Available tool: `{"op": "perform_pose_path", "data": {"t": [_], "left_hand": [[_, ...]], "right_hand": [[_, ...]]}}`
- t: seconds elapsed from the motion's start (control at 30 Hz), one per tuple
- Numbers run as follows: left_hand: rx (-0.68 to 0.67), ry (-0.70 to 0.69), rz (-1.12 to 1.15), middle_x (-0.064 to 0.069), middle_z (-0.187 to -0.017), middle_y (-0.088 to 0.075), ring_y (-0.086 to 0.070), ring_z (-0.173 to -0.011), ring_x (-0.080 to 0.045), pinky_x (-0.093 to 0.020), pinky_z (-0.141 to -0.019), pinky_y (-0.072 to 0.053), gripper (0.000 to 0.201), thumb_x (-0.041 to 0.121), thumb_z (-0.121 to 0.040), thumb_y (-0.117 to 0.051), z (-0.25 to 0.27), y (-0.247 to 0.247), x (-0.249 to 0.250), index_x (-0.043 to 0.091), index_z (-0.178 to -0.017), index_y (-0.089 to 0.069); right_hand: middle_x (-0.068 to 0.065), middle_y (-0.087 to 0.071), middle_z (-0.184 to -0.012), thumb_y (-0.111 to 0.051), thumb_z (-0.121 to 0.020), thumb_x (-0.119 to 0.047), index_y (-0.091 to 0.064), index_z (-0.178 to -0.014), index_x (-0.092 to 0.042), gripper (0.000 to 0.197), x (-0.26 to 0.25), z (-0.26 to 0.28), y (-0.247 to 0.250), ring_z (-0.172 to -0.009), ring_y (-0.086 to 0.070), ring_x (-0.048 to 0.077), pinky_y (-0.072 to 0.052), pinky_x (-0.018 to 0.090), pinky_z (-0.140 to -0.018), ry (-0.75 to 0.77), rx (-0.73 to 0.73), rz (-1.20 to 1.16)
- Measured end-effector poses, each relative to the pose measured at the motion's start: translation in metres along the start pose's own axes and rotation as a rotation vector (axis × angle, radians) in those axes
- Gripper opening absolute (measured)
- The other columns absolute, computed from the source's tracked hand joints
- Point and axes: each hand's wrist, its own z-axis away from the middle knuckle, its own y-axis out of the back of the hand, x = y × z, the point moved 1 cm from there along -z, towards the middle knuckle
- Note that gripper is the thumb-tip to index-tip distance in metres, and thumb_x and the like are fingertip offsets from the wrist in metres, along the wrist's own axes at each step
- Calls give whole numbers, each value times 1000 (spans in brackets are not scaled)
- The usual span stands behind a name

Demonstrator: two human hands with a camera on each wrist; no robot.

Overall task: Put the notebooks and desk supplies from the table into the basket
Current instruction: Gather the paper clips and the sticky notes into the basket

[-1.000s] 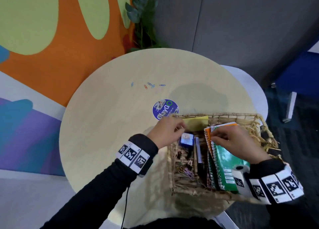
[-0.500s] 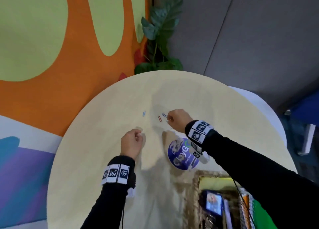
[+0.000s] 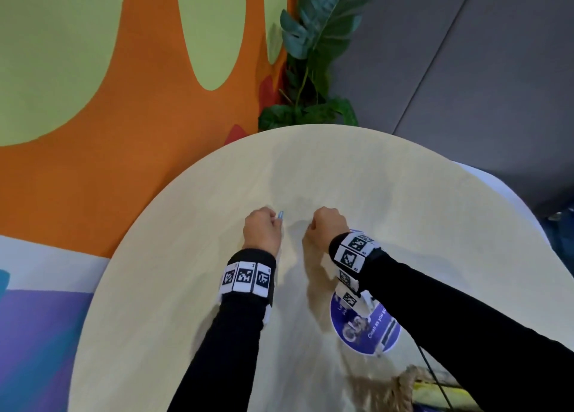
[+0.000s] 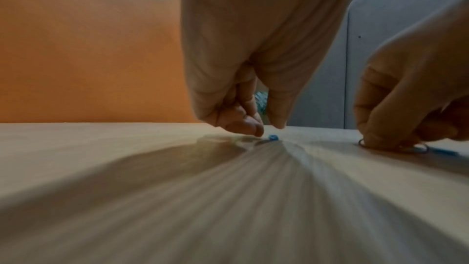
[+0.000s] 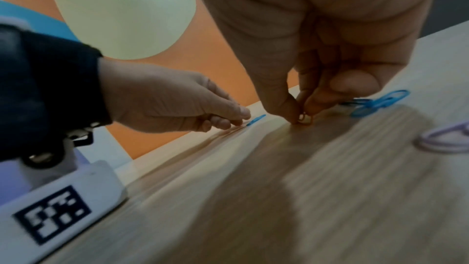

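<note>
Entry: paper clips, loose, far part of the round worktop (image 3: 403, 194). Step in hand, as I judged it: gathering the last small supplies.

Left hand (image 3: 262, 229): I had it low over the wood, fingers (image 4: 250, 125) curled and thumb drawn toward them, tips at the surface just beside a blue paper clip (image 4: 273, 138). In the left wrist view the clip lay flat on the wood with a small gap to the fingertips; I counted it as not yet gripped.

Right hand (image 3: 327, 225): thumb and forefinger pinched together on a small orange paper clip (image 5: 304, 117), its lower end touching the wood. I could not tell whether it had lifted clear.

Also on the worktop, close to the right hand: two blue paper clips (image 5: 375, 103) lying overlapped, and a lilac paper clip (image 5: 446, 138) nearer the wrist camera.

Basket (image 3: 410, 386): only a woven corner showed at the bottom edge of the head view, well apart from both hands, past a round purple sticker (image 3: 369, 327). Its contents were not visible.

Next move, my estimate: close the left pinch on the flat clip, which lies thin against the wood and may need a fingernail or a slide to raise an edge; collect the remaining clips; then carry everything back to the basket.
</note>
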Motion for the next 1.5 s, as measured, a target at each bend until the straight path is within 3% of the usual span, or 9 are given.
{"op": "perform_pose_path", "data": {"t": [0.2,0.33,0.57,0.7,0.87,1.07,1.17,1.27,1.5], "left_hand": [[-32,53,-196,-21,-99,-71,-65,-95,-36,-39,-83,-53,28,22,-91,-58,-19,-9,10,-4,-93,-68],[-106,124,-267,-27,-110,-66,-61,-106,-42,-42,-89,-50,29,17,-93,-54,-26,-10,17,-9,-101,-64],[-196,52,-377,-29,-121,-61,-56,-115,-43,-44,-97,-45,31,12,-93,-49,-18,-11,26,-9,-113,-60],[-236,18,-342,-27,-118,-62,-58,-111,-44,-44,-93,-48,28,6,-92,-47,2,-1,40,-9,-111,-61],[-254,-218,-228,-17,-121,-63,-56,-113,-34,-35,-94,-42,25,16,-95,-47,74,29,82,8,-112,-63],[-357,-500,-77,1,-88,-66,-56,-76,-15,-14,-64,-38,11,16,-88,-59,201,66,117,15,-91,-70],[-425,-563,-66,7,-80,-67,-57,-68,1,0,-62,-37,9,16,-87,-62,260,79,118,18,-88,-70],[-499,-591,-56,12,-71,-65,-57,-62,8,0,-62,-39,6,18,-84,-65,310,84,109,22,-85,-69],[-599,-588,-209,6,-71,-62,-55,-70,-11,-25,-67,-43,11,19,-77,-72,375,47,79,22,-77,-61]], "right_hand": [[20,-67,-106,-55,-86,-14,-63,-97,1,20,0,9,1,-98,-64,37,-50,34,-79,28,-35,12],[15,-71,-100,-61,-83,-15,-61,-73,-7,13,6,40,37,-92,-66,31,-41,26,-65,142,-10,-38],[-1,-60,-69,-61,-81,-13,-67,-79,-5,11,48,176,116,-66,-53,19,-41,27,-63,286,234,-194],[0,-66,-70,-63,-78,-9,-69,-87,-10,10,93,253,105,-63,-56,17,-46,29,-67,280,104,-232],[9,-73,-94,-56,-84,-14,-70,-91,-13,15,142,307,39,-90,-65,28,-40,29,-69,254,-204,74],[19,-66,-104,-49,-87,-7,-65,-99,-4,20,152,345,-31,-97,-63,34,-47,34,-76,222,-465,199],[25,-62,-111,-46,-89,-2,-59,-110,1,25,144,348,-47,-103,-61,38,-49,41,-83,191,-457,295],[25,-61,-116,-44,-89,5,-54,-115,4,28,137,350,-53,-106,-61,40,-48,45,-90,158,-420,322],[22,-65,-106,-56,-86,-13,-62,-106,3,26,143,356,-42,-101,-62,35,-42,48,-99,172,-292,288]]}}
